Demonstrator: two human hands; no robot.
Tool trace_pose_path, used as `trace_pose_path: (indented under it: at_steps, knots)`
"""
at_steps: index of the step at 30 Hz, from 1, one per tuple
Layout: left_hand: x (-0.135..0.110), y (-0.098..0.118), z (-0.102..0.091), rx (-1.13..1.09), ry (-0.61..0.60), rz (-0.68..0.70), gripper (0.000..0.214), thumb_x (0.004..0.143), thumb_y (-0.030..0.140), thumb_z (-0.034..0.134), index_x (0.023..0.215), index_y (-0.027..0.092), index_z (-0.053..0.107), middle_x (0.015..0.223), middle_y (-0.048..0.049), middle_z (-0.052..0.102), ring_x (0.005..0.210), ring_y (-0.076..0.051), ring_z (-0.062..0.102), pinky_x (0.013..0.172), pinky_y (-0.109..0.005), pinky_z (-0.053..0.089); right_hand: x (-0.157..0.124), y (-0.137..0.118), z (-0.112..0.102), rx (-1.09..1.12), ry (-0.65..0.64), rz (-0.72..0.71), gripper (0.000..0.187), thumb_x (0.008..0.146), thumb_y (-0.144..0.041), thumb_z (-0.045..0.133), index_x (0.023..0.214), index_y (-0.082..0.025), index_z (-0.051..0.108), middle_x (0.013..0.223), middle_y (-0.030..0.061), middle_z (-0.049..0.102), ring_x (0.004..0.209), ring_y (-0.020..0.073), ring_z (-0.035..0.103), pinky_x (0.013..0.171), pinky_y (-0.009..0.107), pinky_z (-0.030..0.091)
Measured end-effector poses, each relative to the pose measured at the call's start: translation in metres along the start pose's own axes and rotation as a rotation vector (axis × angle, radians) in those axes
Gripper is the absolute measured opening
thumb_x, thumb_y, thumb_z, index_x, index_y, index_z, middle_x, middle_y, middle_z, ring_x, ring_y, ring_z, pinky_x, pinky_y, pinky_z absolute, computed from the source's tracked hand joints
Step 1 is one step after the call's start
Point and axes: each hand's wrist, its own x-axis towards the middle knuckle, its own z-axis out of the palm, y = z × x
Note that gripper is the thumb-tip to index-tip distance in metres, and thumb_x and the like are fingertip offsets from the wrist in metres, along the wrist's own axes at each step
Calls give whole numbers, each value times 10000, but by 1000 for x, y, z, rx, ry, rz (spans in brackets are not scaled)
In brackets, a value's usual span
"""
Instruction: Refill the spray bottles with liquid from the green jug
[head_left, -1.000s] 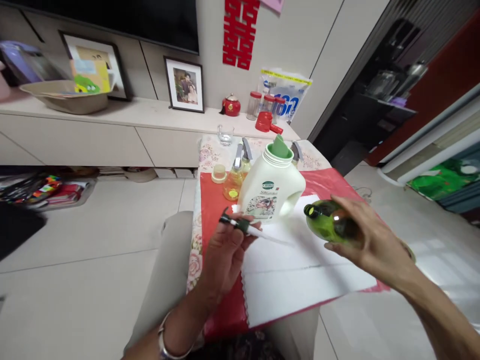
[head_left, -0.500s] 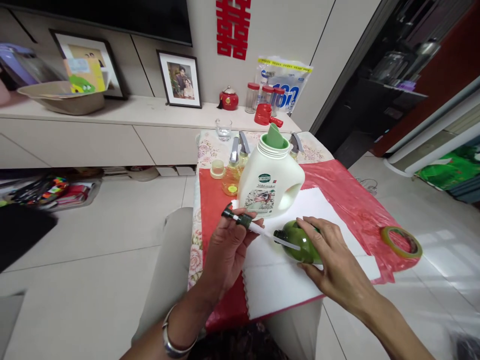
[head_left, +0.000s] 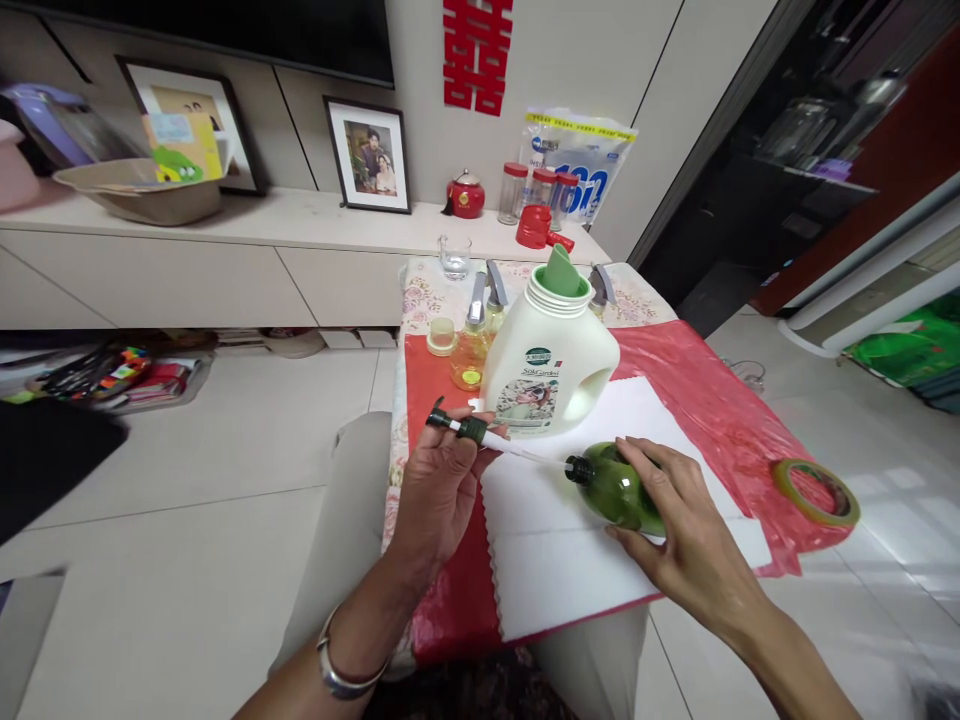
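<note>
My left hand pinches a black pump dispenser by its collar, with the nozzle to the left and the white dip tube reaching right. The tube's tip meets the mouth of a green bottle; whether it is inside I cannot tell. Tilted on its side, the bottle points its black neck left, and my right hand grips its body. Behind both hands stands a large white detergent jug with a green spout and no cap on it.
White foam sheet lies under the hands on red plastic. A tape roll rests at right. Amber pump bottles, a pale cap and a glass mug stand behind. On the cabinet are lidded jars and a red scoop.
My left hand has drawn the pump left, so the tube that crossed in front of the bottle now has its tip at the bottle's mouth. The view has shifted slightly.
</note>
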Motion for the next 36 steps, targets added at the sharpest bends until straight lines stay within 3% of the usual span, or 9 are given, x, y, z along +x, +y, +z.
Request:
trace_pose_path:
  at_steps: [12,18,21,23,25,27,29,33,36]
  knots:
    - [-21,-32,12,63,-177,-33,276,764,264,842,1009,223,723,1019,-27,772,1032,-178,678,1024,-333,462,11,-30,5,92,1,-27,717,907,-318,585,1568,-243,318,1469,137,358,1334,301,398,1025,480,503]
    - [-26,-42,8,65,-221,-49,269,783,244,817,1036,248,727,1079,-18,755,1115,-213,652,1075,-383,423,13,-33,7,227,36,-43,802,885,-340,661,1589,-266,285,1413,123,444,1301,270,463,1028,419,511]
    - [-27,-39,8,32,-250,-67,271,796,298,819,1041,248,715,1081,-24,746,1131,-219,645,1091,-399,412,8,-25,12,505,-29,66,829,861,-408,728,1573,-296,319,1416,99,498,1292,261,515,1067,411,490]
    - [-27,-36,10,6,-269,-91,282,804,338,817,1046,246,703,1078,-28,741,1133,-219,644,1095,-402,410,3,-21,16,811,-90,261,761,878,-483,707,1539,-280,390,1408,105,526,1285,268,541,1072,411,488]
    - [-26,-32,12,-12,-263,-100,296,804,364,819,1043,243,694,1075,-31,737,1132,-217,645,1098,-398,407,-1,-23,21,1125,-103,447,705,906,-564,641,1509,-258,440,1445,119,500,1323,286,516,1094,425,472]
    - [-25,-29,14,-26,-222,-88,304,794,367,829,1031,241,687,1072,-30,736,1127,-215,646,1093,-390,410,-5,-28,25,1323,-57,478,751,898,-628,618,1528,-277,412,1526,114,410,1398,307,433,1110,444,459]
    - [-24,-27,15,-34,-164,-78,302,784,358,837,1015,241,680,1061,-25,737,1111,-210,650,1078,-379,422,-8,-36,30,1292,19,372,859,856,-629,676,1574,-314,324,1588,95,309,1465,320,325,1115,463,456]
    - [-22,-25,15,-52,-92,-98,307,765,334,853,996,236,676,1049,-25,741,1064,-197,657,1033,-363,455,-19,-45,43,741,189,138,891,836,-380,766,1589,-332,293,1598,83,270,1495,331,243,1200,559,313]
    - [-23,-25,15,-58,-114,-119,301,773,335,847,1003,234,681,1051,-30,742,1050,-187,656,1024,-354,458,-24,-45,51,852,205,186,812,894,-394,692,1593,-325,285,1562,97,344,1436,319,364,1169,529,372]
